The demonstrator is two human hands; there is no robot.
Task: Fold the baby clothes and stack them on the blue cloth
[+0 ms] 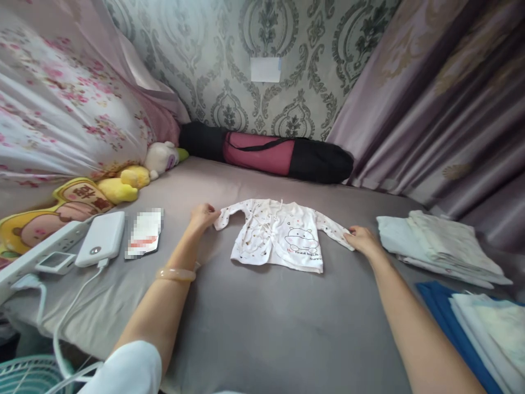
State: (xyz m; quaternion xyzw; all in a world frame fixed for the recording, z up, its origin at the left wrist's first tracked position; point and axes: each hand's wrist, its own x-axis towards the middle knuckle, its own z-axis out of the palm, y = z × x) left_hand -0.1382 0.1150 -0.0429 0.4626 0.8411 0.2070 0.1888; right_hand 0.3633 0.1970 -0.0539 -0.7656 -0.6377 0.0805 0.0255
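A small white baby shirt [279, 235] lies spread out flat on the grey bed sheet [287, 317], front side up. It has a tie at the chest, tiny dots on one half and the sleeves, and a cartoon animal with lettering on the other half. My left hand [204, 215] pinches the cuff of the sleeve on the left. At the opposite cuff, the fingers of my right hand [361, 239] are closed on the fabric. Both sleeves are stretched outward. A pale bangle [175, 274] circles my left forearm.
Folded clothes [443, 246] and a second pile [488, 328] lie at the right. On the left are a power strip [24, 262], a white power bank [100, 238] with a cable, a phone-like object [143, 234] and plush toys [118, 186]. A long black-and-red bag [258, 153] rests by the wall.
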